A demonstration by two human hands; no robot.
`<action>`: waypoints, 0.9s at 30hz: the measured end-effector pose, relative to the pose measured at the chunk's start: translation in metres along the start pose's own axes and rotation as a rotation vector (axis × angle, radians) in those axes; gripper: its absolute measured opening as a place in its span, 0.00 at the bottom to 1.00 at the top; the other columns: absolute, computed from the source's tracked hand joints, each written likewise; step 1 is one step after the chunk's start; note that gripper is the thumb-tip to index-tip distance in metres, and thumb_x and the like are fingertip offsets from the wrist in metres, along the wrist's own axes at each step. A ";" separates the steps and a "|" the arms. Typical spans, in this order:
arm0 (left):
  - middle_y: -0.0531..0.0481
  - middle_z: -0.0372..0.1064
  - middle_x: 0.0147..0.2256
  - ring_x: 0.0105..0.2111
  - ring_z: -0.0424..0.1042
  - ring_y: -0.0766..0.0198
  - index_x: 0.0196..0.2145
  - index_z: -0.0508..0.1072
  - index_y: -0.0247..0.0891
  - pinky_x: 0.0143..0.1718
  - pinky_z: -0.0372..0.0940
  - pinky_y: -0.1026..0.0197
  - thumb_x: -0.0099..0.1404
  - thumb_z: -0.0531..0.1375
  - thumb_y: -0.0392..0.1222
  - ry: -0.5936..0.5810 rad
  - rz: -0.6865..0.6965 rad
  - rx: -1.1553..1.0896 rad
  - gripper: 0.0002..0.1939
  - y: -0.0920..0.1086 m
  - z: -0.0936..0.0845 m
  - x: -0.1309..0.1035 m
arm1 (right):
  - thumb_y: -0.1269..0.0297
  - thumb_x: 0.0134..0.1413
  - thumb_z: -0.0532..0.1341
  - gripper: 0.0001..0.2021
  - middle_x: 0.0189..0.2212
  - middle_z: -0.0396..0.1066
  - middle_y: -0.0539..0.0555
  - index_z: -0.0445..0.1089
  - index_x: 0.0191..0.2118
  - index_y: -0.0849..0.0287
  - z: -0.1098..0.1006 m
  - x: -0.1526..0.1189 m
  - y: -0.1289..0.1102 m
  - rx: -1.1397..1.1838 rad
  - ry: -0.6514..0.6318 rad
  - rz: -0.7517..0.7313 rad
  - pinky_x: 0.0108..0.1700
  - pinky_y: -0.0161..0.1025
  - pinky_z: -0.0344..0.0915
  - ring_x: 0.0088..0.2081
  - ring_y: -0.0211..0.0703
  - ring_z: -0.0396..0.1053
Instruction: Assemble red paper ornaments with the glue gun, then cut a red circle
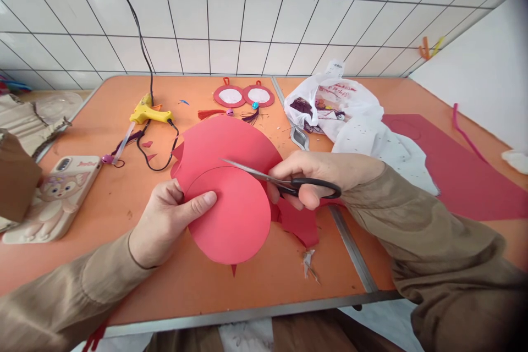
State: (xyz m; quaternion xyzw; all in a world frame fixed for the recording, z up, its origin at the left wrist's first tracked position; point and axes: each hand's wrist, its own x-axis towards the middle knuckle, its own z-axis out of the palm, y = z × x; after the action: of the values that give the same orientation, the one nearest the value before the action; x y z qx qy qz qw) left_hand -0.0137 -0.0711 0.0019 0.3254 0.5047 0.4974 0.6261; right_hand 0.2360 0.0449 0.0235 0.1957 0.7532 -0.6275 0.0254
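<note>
My left hand (pixel 169 217) pinches a sheet of red paper (pixel 231 137) at its left side, thumb lying on top. A drawn circle marks the sheet, and its round part (pixel 235 220) is cut free along the right and lower edge. In my right hand (pixel 309 173) is a pair of scissors (pixel 284 181) with black handles. Their blades lie across the paper at the upper right of the circle, pointing left. Red paper scraps (pixel 299 225) hang or lie below my right hand; where they join the sheet is hidden.
A yellow glue gun (pixel 150 113) with a black cord lies at the back left. Two red ring ornaments (pixel 229 95) with tassels lie behind the sheet. A white plastic bag (pixel 355 104) and more red paper (pixel 466 176) are to the right. A phone (pixel 55 198) lies left beside cardboard (pixel 18 176).
</note>
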 end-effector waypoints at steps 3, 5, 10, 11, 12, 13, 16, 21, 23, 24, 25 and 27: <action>0.46 0.81 0.28 0.27 0.79 0.56 0.29 0.83 0.36 0.29 0.75 0.61 0.50 0.75 0.42 0.010 -0.009 -0.015 0.09 0.001 0.002 -0.002 | 0.29 0.43 0.63 0.36 0.22 0.66 0.48 0.69 0.35 0.65 -0.001 0.000 0.000 -0.001 -0.002 -0.015 0.22 0.30 0.57 0.20 0.32 0.64; 0.47 0.81 0.27 0.27 0.79 0.58 0.29 0.83 0.37 0.28 0.75 0.62 0.50 0.75 0.41 0.006 -0.010 -0.025 0.09 0.002 0.003 -0.002 | 0.29 0.44 0.63 0.36 0.22 0.65 0.47 0.69 0.35 0.65 -0.001 0.000 0.000 -0.008 -0.005 -0.021 0.21 0.30 0.57 0.20 0.32 0.64; 0.46 0.81 0.27 0.27 0.79 0.56 0.29 0.83 0.36 0.28 0.75 0.61 0.50 0.75 0.42 0.006 -0.016 -0.010 0.10 0.002 0.002 -0.002 | 0.29 0.45 0.61 0.36 0.21 0.63 0.46 0.68 0.35 0.64 -0.003 0.000 0.000 -0.040 -0.023 -0.021 0.21 0.30 0.57 0.20 0.31 0.62; 0.46 0.81 0.28 0.27 0.79 0.56 0.29 0.83 0.36 0.28 0.75 0.60 0.50 0.75 0.42 0.005 -0.018 -0.008 0.10 0.002 0.002 -0.002 | 0.29 0.45 0.61 0.35 0.21 0.63 0.46 0.68 0.35 0.64 -0.003 0.000 0.000 -0.041 -0.021 -0.020 0.21 0.30 0.56 0.20 0.31 0.62; 0.46 0.81 0.28 0.27 0.79 0.55 0.30 0.83 0.36 0.29 0.75 0.59 0.51 0.74 0.42 0.003 -0.019 -0.009 0.10 0.002 0.002 -0.002 | 0.29 0.45 0.61 0.36 0.21 0.63 0.46 0.68 0.35 0.64 -0.003 0.000 0.000 -0.039 -0.019 -0.020 0.21 0.30 0.56 0.20 0.31 0.62; 0.46 0.81 0.28 0.27 0.79 0.55 0.30 0.83 0.36 0.29 0.76 0.59 0.51 0.74 0.42 0.000 -0.019 -0.011 0.09 0.002 0.002 -0.002 | 0.29 0.45 0.61 0.36 0.21 0.63 0.46 0.68 0.35 0.64 -0.003 0.000 0.000 -0.035 -0.016 -0.017 0.21 0.30 0.56 0.20 0.31 0.62; 0.46 0.82 0.28 0.27 0.79 0.56 0.30 0.83 0.37 0.29 0.75 0.60 0.51 0.74 0.42 -0.005 -0.021 -0.023 0.09 0.002 0.002 -0.003 | 0.29 0.44 0.62 0.36 0.20 0.62 0.45 0.68 0.35 0.64 -0.003 -0.001 0.000 -0.029 -0.016 -0.006 0.20 0.30 0.55 0.19 0.31 0.61; 0.48 0.81 0.27 0.26 0.78 0.59 0.29 0.83 0.38 0.28 0.74 0.62 0.50 0.75 0.41 -0.004 -0.036 -0.044 0.09 0.001 0.003 -0.003 | 0.29 0.46 0.62 0.35 0.21 0.62 0.45 0.69 0.35 0.65 -0.004 -0.001 0.000 -0.040 -0.015 -0.009 0.21 0.31 0.55 0.19 0.31 0.60; 0.47 0.81 0.27 0.26 0.79 0.58 0.29 0.83 0.37 0.28 0.74 0.62 0.50 0.75 0.41 -0.005 -0.049 -0.042 0.09 0.002 0.003 -0.003 | 0.29 0.45 0.62 0.35 0.21 0.62 0.46 0.69 0.34 0.65 -0.004 -0.001 0.001 -0.041 -0.013 -0.012 0.20 0.31 0.55 0.19 0.31 0.60; 0.47 0.81 0.27 0.26 0.79 0.58 0.29 0.83 0.37 0.28 0.74 0.61 0.50 0.75 0.41 -0.004 -0.052 -0.039 0.09 0.002 0.003 -0.004 | 0.29 0.45 0.62 0.35 0.21 0.62 0.46 0.69 0.34 0.64 -0.004 -0.001 0.001 -0.043 -0.014 -0.011 0.20 0.31 0.54 0.19 0.31 0.60; 0.47 0.81 0.27 0.26 0.79 0.58 0.30 0.83 0.37 0.28 0.75 0.61 0.51 0.75 0.41 -0.004 -0.054 -0.037 0.09 0.003 0.003 -0.004 | 0.29 0.45 0.62 0.35 0.21 0.62 0.46 0.69 0.34 0.64 -0.005 -0.001 0.001 -0.047 -0.018 -0.006 0.21 0.31 0.55 0.19 0.31 0.60; 0.47 0.81 0.27 0.26 0.79 0.58 0.30 0.83 0.37 0.28 0.75 0.61 0.51 0.75 0.41 -0.004 -0.054 -0.038 0.09 0.003 0.003 -0.004 | 0.29 0.45 0.62 0.35 0.21 0.62 0.46 0.69 0.34 0.64 -0.005 -0.001 0.001 -0.057 -0.021 0.002 0.21 0.31 0.55 0.20 0.32 0.60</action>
State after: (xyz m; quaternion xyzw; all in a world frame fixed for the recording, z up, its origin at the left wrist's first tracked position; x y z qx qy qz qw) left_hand -0.0121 -0.0737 0.0065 0.3006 0.5024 0.4894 0.6463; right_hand 0.2389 0.0493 0.0236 0.1889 0.7705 -0.6076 0.0396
